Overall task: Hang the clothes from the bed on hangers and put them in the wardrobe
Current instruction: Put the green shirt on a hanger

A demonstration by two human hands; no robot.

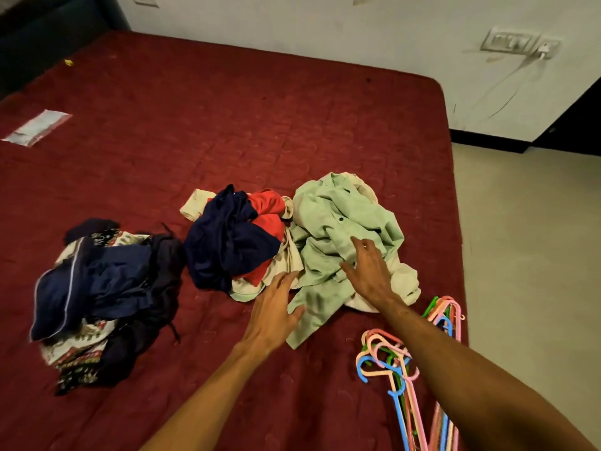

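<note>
over the green shirt (338,236), both hands (fingers spread).

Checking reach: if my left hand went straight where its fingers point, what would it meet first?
Probably the pale green shirt, just ahead of the left hand; depth is unclear.

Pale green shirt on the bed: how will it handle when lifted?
Likely floppy: the pale green shirt lies crumpled in soft folds. Probably light, being thin cloth. It may drag along the cream garment bunched under it.
</note>
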